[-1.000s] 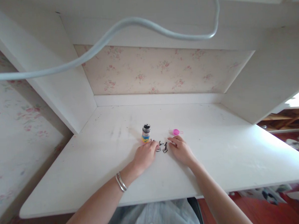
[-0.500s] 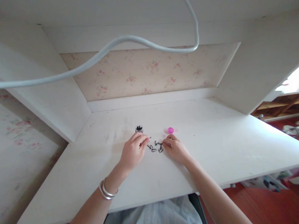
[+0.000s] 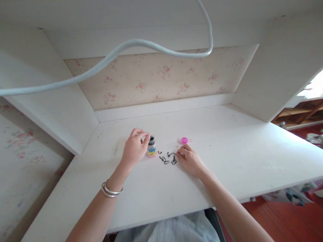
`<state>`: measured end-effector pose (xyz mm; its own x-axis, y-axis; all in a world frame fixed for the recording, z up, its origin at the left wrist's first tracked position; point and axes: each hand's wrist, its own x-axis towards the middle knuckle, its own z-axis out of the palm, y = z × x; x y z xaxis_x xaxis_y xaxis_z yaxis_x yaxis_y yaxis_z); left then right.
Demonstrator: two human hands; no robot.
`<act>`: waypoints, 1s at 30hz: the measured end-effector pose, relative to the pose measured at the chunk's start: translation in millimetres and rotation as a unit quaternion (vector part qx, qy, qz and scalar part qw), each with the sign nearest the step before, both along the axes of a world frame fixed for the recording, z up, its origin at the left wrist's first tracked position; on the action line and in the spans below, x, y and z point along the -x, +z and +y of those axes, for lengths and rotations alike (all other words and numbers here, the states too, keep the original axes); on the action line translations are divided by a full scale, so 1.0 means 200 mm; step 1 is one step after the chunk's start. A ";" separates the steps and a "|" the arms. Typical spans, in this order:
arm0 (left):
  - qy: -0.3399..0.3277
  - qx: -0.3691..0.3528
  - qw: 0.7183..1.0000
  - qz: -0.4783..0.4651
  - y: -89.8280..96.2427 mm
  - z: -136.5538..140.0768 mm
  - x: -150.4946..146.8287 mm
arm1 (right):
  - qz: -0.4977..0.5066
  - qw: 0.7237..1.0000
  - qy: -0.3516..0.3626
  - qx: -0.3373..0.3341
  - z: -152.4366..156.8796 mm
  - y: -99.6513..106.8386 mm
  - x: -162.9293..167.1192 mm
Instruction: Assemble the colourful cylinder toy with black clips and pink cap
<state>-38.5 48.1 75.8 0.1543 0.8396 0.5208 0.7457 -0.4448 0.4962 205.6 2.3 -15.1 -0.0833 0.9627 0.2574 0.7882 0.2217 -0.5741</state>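
A small jar (image 3: 151, 147) with a colourful label stands open on the white desk (image 3: 233, 157), black bits showing in its mouth. My left hand (image 3: 133, 147) is beside it on the left. Its thumb and fingertips are pinched together against the jar's rim, and I cannot tell what is between them. Several small black loops (image 3: 166, 158) lie scattered just right of the jar. My right hand (image 3: 189, 160) rests on the desk with its fingertips pinching the rightmost loop. A pink lid (image 3: 184, 140) lies just beyond my right hand.
White side panels (image 3: 69, 115) and a flowered back wall (image 3: 159, 77) enclose the desk. A grey cable (image 3: 135, 43) hangs across the upper view. Silver bangles (image 3: 111, 190) circle my left wrist. A red floor (image 3: 291, 222) with clutter shows at the lower right.
My left hand has moved back and to the left, from the loops to the jar's rim, uncovering the jar. My right hand has stayed by the loops.
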 end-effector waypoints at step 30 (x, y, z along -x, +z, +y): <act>-0.070 0.121 0.987 -0.082 -0.26 -0.26 -0.01 | 0.027 0.989 0.064 -0.131 0.16 0.46 0.41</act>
